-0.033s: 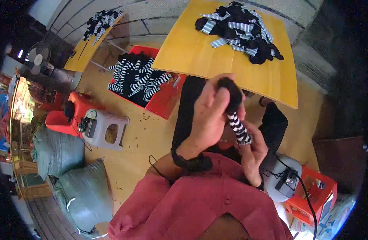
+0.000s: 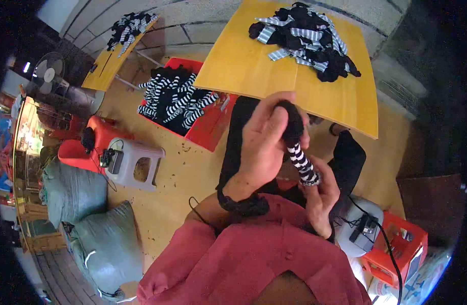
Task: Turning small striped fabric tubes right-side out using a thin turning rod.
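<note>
Above my lap I hold a sock-like knit piece [image 2: 304,165], black at its top and black-and-white striped below. My left hand [image 2: 261,140] is closed around the black upper end, with the thumb lying along it. Pinched at the lower striped end are the fingers of my right hand [image 2: 322,195], partly hidden by the knit. The piece tilts, its black end up toward the table. A black band [image 2: 243,206] sits on my left wrist.
Ahead, a yellow table [image 2: 243,66] bears a heap of black and striped cloth [image 2: 309,38]. A red crate [image 2: 205,134] holds several striped knit pieces. A grey stool [image 2: 137,165] and stuffed sacks [image 2: 109,249] stand left; another stool [image 2: 352,239] with cables and an orange crate [image 2: 396,249] stand right.
My left hand has shifted very slightly on the black end. My right hand stays almost in place.
</note>
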A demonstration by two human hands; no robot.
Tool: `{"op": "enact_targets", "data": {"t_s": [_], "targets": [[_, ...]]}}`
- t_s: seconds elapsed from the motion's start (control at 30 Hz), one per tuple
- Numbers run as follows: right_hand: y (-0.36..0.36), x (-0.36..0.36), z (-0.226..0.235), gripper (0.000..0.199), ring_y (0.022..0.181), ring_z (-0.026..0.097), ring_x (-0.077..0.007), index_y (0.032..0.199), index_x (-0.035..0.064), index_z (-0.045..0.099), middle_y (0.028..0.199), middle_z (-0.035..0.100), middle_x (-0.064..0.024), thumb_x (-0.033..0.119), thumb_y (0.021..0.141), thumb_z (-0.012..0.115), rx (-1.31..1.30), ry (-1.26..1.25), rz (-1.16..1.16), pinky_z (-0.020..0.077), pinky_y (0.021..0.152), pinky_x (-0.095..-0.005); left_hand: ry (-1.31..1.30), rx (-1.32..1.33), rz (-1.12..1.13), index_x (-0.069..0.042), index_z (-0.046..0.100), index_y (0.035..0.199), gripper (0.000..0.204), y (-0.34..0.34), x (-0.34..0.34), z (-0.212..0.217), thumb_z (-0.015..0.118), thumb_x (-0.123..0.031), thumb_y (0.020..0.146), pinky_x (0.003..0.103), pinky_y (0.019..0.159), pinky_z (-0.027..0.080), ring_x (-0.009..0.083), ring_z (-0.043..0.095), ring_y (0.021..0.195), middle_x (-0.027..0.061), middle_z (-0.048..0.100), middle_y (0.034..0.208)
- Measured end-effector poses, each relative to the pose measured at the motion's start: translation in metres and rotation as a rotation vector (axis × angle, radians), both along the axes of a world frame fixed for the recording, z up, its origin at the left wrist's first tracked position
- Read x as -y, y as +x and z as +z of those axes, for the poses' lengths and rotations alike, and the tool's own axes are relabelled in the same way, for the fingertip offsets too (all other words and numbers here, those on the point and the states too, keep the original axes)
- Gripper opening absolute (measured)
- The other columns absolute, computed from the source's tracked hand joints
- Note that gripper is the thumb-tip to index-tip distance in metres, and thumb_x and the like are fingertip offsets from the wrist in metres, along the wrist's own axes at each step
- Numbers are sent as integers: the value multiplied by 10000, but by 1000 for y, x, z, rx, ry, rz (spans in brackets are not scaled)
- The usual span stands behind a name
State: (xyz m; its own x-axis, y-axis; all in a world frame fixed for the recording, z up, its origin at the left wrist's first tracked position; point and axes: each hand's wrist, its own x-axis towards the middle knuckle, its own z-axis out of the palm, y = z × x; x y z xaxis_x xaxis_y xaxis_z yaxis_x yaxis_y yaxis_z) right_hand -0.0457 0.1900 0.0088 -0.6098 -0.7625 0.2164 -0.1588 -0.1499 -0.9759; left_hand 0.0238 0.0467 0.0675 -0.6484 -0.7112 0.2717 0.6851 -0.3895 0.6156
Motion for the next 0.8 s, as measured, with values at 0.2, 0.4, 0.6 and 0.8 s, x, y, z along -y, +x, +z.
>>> {"op": "enact_targets", "data": {"t_s": [0.2, 0.4, 0.6, 0.8], "targets": [[9, 0, -5, 333, 742, 630, -173, 1173, -60, 476, 895, 641, -132, -53, 840, 489, -15, -29, -62, 511, 661, -266, 91, -57, 103, -30, 464, 1191, 327, 0, 1, -2, 543, -155, 899, 307, 680, 509, 175, 583, 748, 129, 581, 944], [6, 0, 3, 317, 715, 625, -160, 1163, -53, 492, 880, 631, -110, -16, 849, 502, -11, 21, -51, 517, 613, -267, -60, 13, 100, -26, 452, 1216, 400, 0, -6, -6, 596, -136, 860, 305, 610, 455, 166, 542, 678, 132, 593, 947], [-4, 6, 26, 360, 520, 504, -90, 1177, -7, 489, 736, 575, -42, 41, 830, 571, 694, 77, 218, 358, 419, -176, -28, -11, -82, 13, 465, 1179, 395, 4, -12, -9, 612, -164, 858, 235, 563, 432, 124, 523, 607, 133, 596, 864], [2, 3, 13, 359, 568, 521, -85, 1200, -11, 467, 776, 597, -64, 65, 861, 557, 238, 75, 89, 406, 494, -196, 43, 33, -28, -48, 479, 1128, 312, 6, -4, 2, 522, -267, 910, 292, 559, 422, 169, 529, 632, 115, 584, 823]]}}
